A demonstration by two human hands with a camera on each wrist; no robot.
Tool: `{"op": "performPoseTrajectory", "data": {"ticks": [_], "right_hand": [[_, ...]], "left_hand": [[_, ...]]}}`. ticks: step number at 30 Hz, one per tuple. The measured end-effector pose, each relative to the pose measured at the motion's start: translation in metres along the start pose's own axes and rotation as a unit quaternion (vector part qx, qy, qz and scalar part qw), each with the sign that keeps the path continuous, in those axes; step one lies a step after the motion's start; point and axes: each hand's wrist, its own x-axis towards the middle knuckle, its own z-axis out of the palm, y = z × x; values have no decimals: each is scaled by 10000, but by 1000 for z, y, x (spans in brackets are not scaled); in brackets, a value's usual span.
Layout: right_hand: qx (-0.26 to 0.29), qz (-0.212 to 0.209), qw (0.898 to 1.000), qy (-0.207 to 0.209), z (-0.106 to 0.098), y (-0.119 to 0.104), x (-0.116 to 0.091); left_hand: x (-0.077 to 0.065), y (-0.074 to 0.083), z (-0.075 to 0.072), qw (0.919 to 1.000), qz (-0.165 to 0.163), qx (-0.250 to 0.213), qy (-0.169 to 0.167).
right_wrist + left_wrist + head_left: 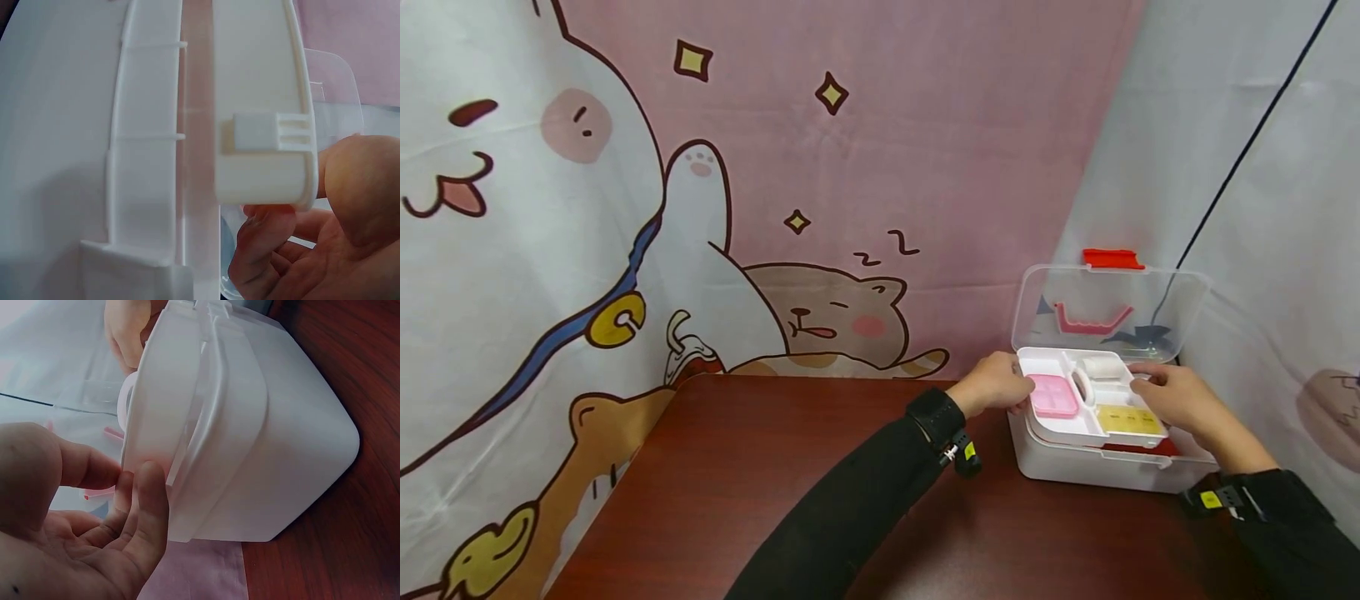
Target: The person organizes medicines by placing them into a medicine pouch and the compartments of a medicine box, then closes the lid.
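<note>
My left hand (992, 383) pinches the left edge of a white plastic tray (1043, 363). At the tray's other end, my right hand (1183, 404) grips the right edge. The tray sits tilted over a white storage box (1075, 468). In the left wrist view, a gap shows between the tray wall (165, 394) and the box rim (219, 394). Compartments of the tray hold a small pink case (1055, 397), a flat yellow piece (1127, 420) and a white roll (1105, 367). A white handle (1082, 386) rises in the middle.
The clear lid (1180, 312) stands open behind the box, with a red latch (1112, 259) on top and a pink handle (1093, 321) on it. Something red (1161, 447) shows inside the box. A cartoon-printed curtain (850, 167) hangs behind the brown table (737, 500).
</note>
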Motion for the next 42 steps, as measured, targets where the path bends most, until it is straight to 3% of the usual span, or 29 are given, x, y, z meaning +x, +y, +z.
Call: {"op": "performPoseTrajectory", "data": {"ticks": [12,21,30,42], "right_hand": [[112,11,9999,57,4,3,1],[173,-28,9996,199,-5,-1,-3],[271,144,9995,-62,-2,4,-4],[117,60,9999,-61,2,4,-1]], "left_hand": [[-1,-1,2,10000,20,66,23],[0,2,0,9994,186,273,126],[2,-2,4,9984,107,552,96],[3,-5,6,9976,18,697,36]]}}
